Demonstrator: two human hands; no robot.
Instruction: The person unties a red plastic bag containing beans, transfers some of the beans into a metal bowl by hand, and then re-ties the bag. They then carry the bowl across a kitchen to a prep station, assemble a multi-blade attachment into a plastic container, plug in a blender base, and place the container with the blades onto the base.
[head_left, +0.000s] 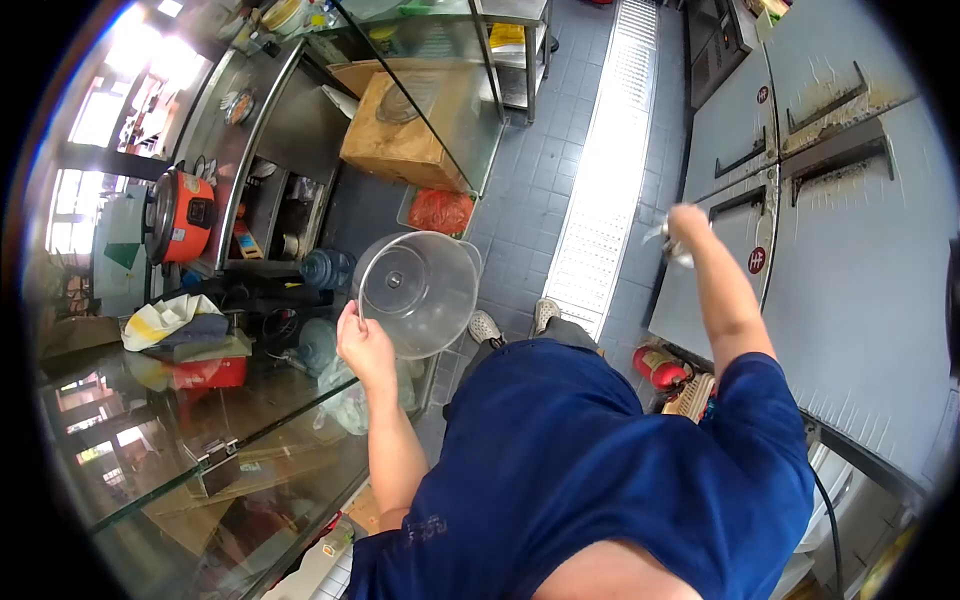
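My left hand (366,348) grips the rim of a large round clear plastic tub (430,295), tilted so that I look into it. No contents show inside the tub. Out to the right, my right hand (688,226) is closed around a small whitish, shiny thing (680,254), mostly hidden by the fingers and too small to name. It is held in front of the grey cabinet doors (738,200).
A glass display case (300,455) runs along the left, with a cardboard box (400,125) and a tray of red stuff (440,212) beyond. An orange-red cooker (185,215) stands far left. A metal drain grate (600,170) crosses the tiled floor; a fire extinguisher (660,368) stands right.
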